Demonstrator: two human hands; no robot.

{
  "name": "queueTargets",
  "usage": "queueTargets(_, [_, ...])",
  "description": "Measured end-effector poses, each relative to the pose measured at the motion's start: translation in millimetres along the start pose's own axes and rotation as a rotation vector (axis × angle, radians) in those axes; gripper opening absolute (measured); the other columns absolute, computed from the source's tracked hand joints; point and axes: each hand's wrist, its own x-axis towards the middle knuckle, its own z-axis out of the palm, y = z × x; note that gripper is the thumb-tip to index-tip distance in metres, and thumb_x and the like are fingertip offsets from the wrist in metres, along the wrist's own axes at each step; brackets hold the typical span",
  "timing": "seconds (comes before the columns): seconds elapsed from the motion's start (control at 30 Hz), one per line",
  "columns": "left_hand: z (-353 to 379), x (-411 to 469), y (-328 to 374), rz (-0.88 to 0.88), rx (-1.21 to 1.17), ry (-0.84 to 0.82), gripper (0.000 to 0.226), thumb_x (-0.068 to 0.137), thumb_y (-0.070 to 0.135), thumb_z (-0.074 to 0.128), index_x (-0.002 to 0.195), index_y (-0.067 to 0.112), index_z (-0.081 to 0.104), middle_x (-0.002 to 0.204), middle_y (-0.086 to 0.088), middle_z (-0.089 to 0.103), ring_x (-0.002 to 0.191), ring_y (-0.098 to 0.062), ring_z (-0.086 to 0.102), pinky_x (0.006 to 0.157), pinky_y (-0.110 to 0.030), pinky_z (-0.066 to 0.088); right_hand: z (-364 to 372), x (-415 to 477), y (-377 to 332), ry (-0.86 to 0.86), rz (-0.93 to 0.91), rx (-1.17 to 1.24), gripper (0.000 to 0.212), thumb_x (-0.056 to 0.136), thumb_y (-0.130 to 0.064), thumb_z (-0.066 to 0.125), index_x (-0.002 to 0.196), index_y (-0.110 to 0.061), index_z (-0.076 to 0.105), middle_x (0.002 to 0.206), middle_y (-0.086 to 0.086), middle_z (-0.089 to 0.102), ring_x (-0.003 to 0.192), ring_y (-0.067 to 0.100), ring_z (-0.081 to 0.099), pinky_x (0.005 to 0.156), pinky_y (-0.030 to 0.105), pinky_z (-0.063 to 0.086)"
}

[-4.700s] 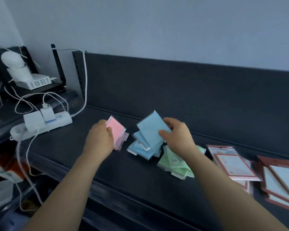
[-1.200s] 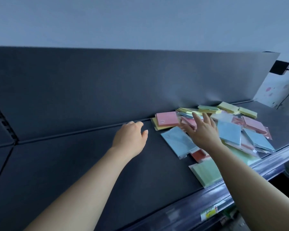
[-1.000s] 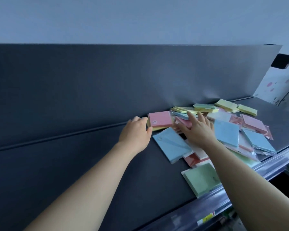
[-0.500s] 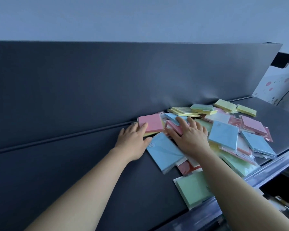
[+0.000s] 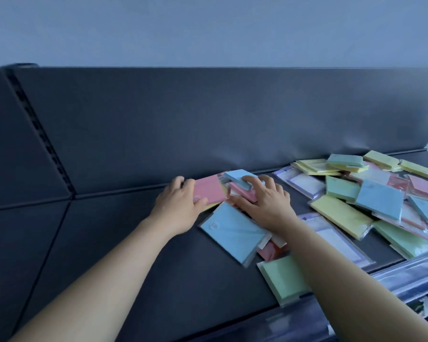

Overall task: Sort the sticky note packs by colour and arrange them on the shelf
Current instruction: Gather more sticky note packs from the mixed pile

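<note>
Both hands are on the dark shelf, at the left end of a loose pile of sticky note packs. We log the left hand as holding a pink pack: the thumb lies across its near edge and the fingers curl round its far left edge. The pack sits close to the back panel, and a yellow edge shows just under it.

The right hand is just beside it, fingers spread and bent over a small blue pack and a second pink pack below that. We cannot tell whether it grips them or only presses down.

A large blue pack lies flat just in front of both hands, its far corner under the right wrist. A pale green pack sits at the shelf's front edge, partly under the right forearm.

To the right the colours are mixed: a long yellow pack, another blue pack, a green pack, and thin yellow packs at the back. A clear front rail runs along the shelf lip, with a pale wall above.
</note>
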Motion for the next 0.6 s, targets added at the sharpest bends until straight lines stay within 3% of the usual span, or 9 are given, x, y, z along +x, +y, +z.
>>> queueTargets(0.1, [-9, 9, -11, -0.034, -0.052, -0.095, 0.064, 0.1, 0.045, 0.039, 0.152, 0.016, 0.015, 0.157, -0.006, 0.02, 0.142, -0.027, 0.024, 0.11, -0.041, 0.033, 1, -2, -18, -0.083, -0.053, 0.074, 0.066, 0.078, -0.079, 0.043, 0.135, -0.048, 0.036, 0.148, -0.002, 0.029, 0.135, 0.026, 0.028, 0.112, 0.041, 0.016])
queueTargets(0.2, [-15, 12, -20, -0.07, -0.078, -0.092, 0.065, 0.096, 0.048, 0.048, 0.147, 0.013, 0.027, 0.15, -0.01, 0.034, 0.136, -0.03, 0.034, 0.107, -0.042, 0.035, -7, 4, -27, -0.113, -0.017, 0.164, 0.066, 0.079, -0.076, 0.039, 0.137, -0.044, 0.041, 0.154, 0.0, 0.025, 0.142, 0.023, 0.019, 0.116, 0.04, 0.01])
queueTargets(0.27, [-19, 7, -30, -0.098, -0.142, -0.063, 0.069, 0.091, 0.048, 0.058, 0.144, 0.012, 0.034, 0.144, -0.009, 0.043, 0.13, -0.027, 0.042, 0.103, -0.039, 0.039, -11, 6, -31, -0.066, 0.001, 0.157, 0.054, 0.091, -0.059, 0.044, 0.14, -0.036, 0.043, 0.157, 0.002, 0.023, 0.146, 0.022, 0.013, 0.118, 0.04, 0.009])
queueTargets(0.37, [-25, -2, -50, -0.132, -0.255, 0.003, 0.048, 0.082, 0.044, 0.071, 0.118, 0.015, 0.059, 0.121, -0.004, 0.062, 0.103, -0.02, 0.059, 0.078, -0.032, 0.046, -13, 2, -42, -0.011, -0.037, 0.106, 0.048, 0.095, -0.042, 0.05, 0.14, -0.024, 0.046, 0.156, 0.004, 0.026, 0.146, 0.021, 0.015, 0.118, 0.035, 0.012])
queueTargets(0.43, [-32, -9, -62, -0.154, -0.355, 0.039, 0.039, 0.079, 0.04, 0.076, 0.105, 0.015, 0.061, 0.104, 0.003, 0.066, 0.089, -0.017, 0.061, 0.066, -0.029, 0.043, -12, -3, -54, 0.009, -0.062, 0.114, 0.045, 0.095, -0.036, 0.053, 0.137, -0.02, 0.05, 0.154, 0.002, 0.03, 0.143, 0.02, 0.021, 0.113, 0.03, 0.016])
queueTargets(0.6, [-41, -28, -86, -0.164, -0.493, 0.035, 0.024, 0.084, 0.03, 0.073, 0.103, 0.018, 0.063, 0.097, 0.007, 0.068, 0.088, -0.014, 0.063, 0.068, -0.028, 0.046, -1, -8, -86, 0.045, -0.188, 0.123, 0.038, 0.091, -0.024, 0.059, 0.129, -0.017, 0.06, 0.145, 0.005, 0.044, 0.136, 0.023, 0.034, 0.109, 0.026, 0.024])
